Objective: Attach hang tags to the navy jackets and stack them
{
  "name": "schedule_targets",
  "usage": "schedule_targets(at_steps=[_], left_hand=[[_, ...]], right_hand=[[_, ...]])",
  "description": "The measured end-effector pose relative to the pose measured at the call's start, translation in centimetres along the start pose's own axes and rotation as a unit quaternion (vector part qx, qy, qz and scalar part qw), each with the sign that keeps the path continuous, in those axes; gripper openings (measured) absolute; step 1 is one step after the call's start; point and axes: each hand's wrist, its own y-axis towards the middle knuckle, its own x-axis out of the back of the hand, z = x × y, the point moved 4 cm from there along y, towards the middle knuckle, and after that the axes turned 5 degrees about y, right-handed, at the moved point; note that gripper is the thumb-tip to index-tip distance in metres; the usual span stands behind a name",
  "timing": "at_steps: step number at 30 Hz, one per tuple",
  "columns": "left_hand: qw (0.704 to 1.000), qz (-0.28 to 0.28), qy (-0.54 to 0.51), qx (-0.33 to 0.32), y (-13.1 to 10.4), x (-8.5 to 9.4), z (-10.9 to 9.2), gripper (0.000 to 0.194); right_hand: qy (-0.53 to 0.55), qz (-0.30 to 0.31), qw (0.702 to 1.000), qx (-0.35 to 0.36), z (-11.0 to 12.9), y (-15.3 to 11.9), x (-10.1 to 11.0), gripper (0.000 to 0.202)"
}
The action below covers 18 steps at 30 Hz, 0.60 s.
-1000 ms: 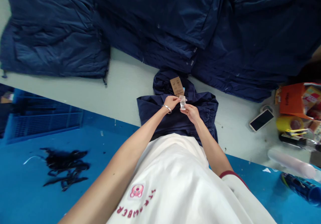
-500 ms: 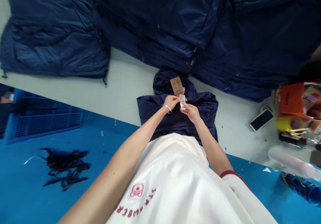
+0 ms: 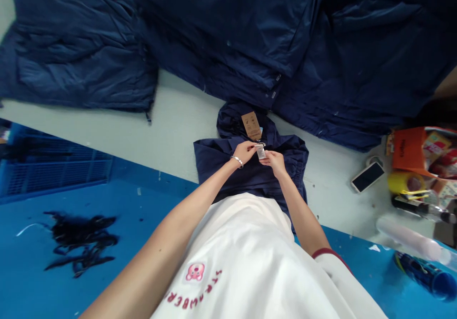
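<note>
A navy hooded jacket point(image 3: 235, 176) lies on the pale table in front of me, its hood pointing away. Between my hands is a small white label point(image 3: 261, 152) at the jacket's neck. My left hand point(image 3: 245, 151), with a silver bangle at the wrist, pinches the label's upper left edge. The fingers of my right hand point(image 3: 274, 161) are closed on its lower right side. Just beyond the label, a brown cardboard hang tag point(image 3: 252, 125) rests on the hood. Print on the label is too small to read.
Navy garments point(image 3: 228, 33) are piled along the far side, with another navy garment point(image 3: 78, 62) at left. At right are a phone point(image 3: 367, 176), an orange box point(image 3: 407, 151), yellow tape point(image 3: 405, 183) and a bottle point(image 3: 410, 206). A blue crate point(image 3: 57, 166) stands lower left.
The label has turned over or shifted between my fingers and now shows one plain face. Both hands still hold it. The whole view has shifted slightly.
</note>
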Motion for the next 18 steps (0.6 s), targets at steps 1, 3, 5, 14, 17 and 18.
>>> schedule_targets(at_steps=[1, 3, 5, 14, 17, 18], left_hand=[[0.999, 0.000, 0.022, -0.036, -0.4, 0.0, -0.2, 0.026], [0.993, 0.000, 0.073, -0.095, -1.2, -0.1, -0.5, 0.035], [0.985, 0.003, 0.113, -0.127, -1.9, -0.3, -0.4, 0.046], [0.982, 0.030, 0.150, -0.108, -4.4, -0.8, 0.1, 0.065], [0.988, 0.026, 0.115, -0.097, -4.9, -0.3, 0.1, 0.061], [0.991, 0.017, 0.096, -0.092, -5.0, 0.0, 0.0, 0.059]], right_hand=[[-0.063, -0.023, 0.997, 0.027, 0.7, 0.1, 0.3, 0.016], [-0.170, -0.063, 0.978, 0.100, 2.4, 0.5, 0.8, 0.018], [-0.224, -0.078, 0.956, 0.172, 4.2, 1.2, 0.5, 0.020], [-0.312, -0.069, 0.923, 0.214, 8.0, 7.6, -5.9, 0.037], [-0.365, -0.085, 0.911, 0.174, 8.4, 8.3, -7.5, 0.044], [-0.382, -0.083, 0.905, 0.166, 8.7, 8.2, -7.8, 0.040]])
